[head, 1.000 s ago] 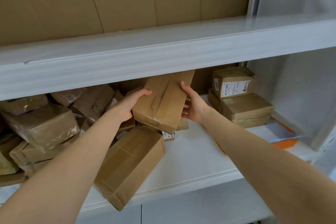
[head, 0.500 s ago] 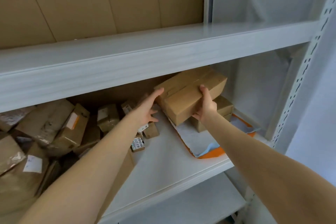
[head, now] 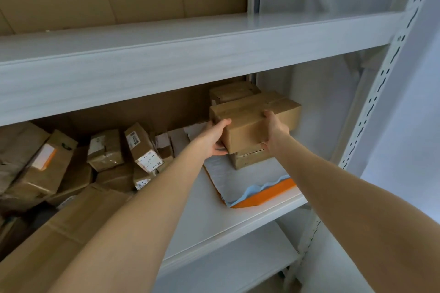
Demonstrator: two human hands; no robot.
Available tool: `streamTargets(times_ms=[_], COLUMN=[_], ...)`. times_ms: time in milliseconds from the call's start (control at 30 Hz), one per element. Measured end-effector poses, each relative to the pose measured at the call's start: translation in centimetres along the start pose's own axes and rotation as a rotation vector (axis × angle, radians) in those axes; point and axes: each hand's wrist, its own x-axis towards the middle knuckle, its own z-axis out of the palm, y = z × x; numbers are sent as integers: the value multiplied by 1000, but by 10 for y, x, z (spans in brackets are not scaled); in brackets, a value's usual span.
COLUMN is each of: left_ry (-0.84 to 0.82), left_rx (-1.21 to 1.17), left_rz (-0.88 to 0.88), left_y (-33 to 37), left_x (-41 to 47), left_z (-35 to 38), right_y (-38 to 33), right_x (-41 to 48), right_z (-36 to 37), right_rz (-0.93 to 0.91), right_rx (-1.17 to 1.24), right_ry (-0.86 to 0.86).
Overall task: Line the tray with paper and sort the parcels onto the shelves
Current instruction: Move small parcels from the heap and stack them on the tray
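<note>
I hold a brown cardboard parcel (head: 252, 121) with both hands at the right end of the middle shelf. My left hand (head: 215, 137) grips its left end, thumb on top. My right hand (head: 273, 132) grips its near right side. The parcel sits on top of another brown parcel (head: 252, 157), which stands on the orange tray (head: 269, 194) lined with white paper (head: 238, 181). A third parcel (head: 232, 93) stands behind them, partly hidden.
A heap of several brown parcels (head: 107, 152) fills the left of the middle shelf (head: 214, 216). A large box (head: 54, 235) leans at the lower left. The white upper shelf (head: 190, 54) hangs just above. A perforated upright post (head: 371, 107) stands at right.
Both hands carried the parcel from the heap at the left to the right end of the shelf and brought it down onto the stacked parcels over the tray.
</note>
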Motion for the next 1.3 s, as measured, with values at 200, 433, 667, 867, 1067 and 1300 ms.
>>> streamTargets(times_ms=[200, 433, 667, 867, 1067, 1300], left_ry=[46, 39, 53, 110, 269, 511], left_rx=[-15, 43, 94, 49, 139, 310], left_rz=[4, 19, 80, 243, 356, 466], left_y=[-3, -5, -2, 11, 17, 12], left_x=[9, 0, -26, -58, -89, -119], left_z=[7, -2, -28, -75, -136, -209], right_y=[4, 14, 14, 21, 48, 88], right_x=[13, 22, -8, -51, -98, -129], right_z=[1, 13, 22, 53, 104, 151], right_rz=[-7, -63, -311, -709, -891, -930], right_rx=[-44, -174, -430, -598, -623, -635], right_ry=[-9, 16, 261, 293, 119, -10])
